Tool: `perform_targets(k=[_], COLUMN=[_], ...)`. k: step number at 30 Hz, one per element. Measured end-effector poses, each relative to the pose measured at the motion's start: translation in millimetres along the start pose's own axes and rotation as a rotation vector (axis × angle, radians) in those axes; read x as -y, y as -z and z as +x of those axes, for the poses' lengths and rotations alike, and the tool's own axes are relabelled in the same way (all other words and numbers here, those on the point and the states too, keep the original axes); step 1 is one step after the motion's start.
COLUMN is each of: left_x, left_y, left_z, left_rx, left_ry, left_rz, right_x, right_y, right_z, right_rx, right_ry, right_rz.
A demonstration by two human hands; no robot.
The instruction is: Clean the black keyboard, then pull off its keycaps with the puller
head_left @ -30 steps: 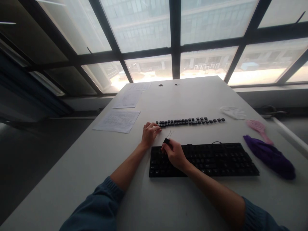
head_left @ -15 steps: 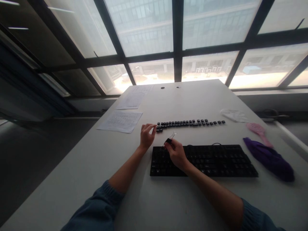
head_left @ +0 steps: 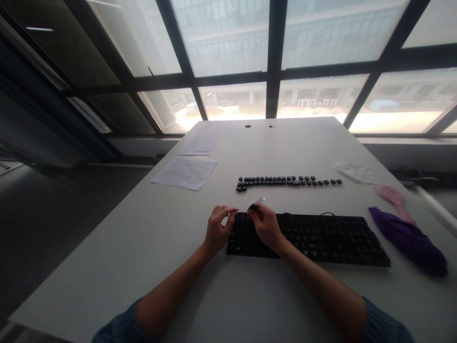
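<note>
A black keyboard [head_left: 321, 240] lies on the white table [head_left: 271, 143]. My right hand [head_left: 266, 226] rests over its left end, pinching a small black binder clip [head_left: 255, 207] with wire handles. My left hand [head_left: 218, 227] hovers just left of the keyboard's top-left corner, fingers curled toward the clip; what they hold, if anything, I cannot make out. A row of loose black keycaps [head_left: 285, 181] lies farther back on the table.
Printed paper sheets [head_left: 184, 172] lie at the back left. At the right are a purple cloth [head_left: 409, 239], a pink brush [head_left: 392, 196] and a clear plastic bag [head_left: 353, 171]. Large windows stand behind the table.
My left hand came back from the left end of the keycap row to the keyboard's corner. My right hand with the clip stayed over the keyboard's left end.
</note>
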State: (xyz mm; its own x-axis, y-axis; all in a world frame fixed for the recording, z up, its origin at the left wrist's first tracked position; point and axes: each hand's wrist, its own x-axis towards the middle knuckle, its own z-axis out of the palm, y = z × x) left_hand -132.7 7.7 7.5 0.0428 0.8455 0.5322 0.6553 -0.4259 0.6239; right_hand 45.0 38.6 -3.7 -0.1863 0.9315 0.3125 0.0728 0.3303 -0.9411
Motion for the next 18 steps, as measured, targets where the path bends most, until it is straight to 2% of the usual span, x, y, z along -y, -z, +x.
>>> perform_targets(k=[11, 14, 18], left_x=[4, 7, 10], left_y=[-3.5, -6.4, -9.0], left_z=[-3, -4, -4], left_rx=[0.083, 0.121, 0.131], left_ry=[-0.005, -0.012, -0.011], left_rz=[-0.007, -0.002, 0.014], right_x=[8, 15, 15], right_y=[3, 5, 8], right_z=[-2, -3, -5], right_rx=[0.029, 0.11, 0.194], right_ry=[0.106, 0.163, 0.162], right_rz=[-0.102, -0.101, -0.16])
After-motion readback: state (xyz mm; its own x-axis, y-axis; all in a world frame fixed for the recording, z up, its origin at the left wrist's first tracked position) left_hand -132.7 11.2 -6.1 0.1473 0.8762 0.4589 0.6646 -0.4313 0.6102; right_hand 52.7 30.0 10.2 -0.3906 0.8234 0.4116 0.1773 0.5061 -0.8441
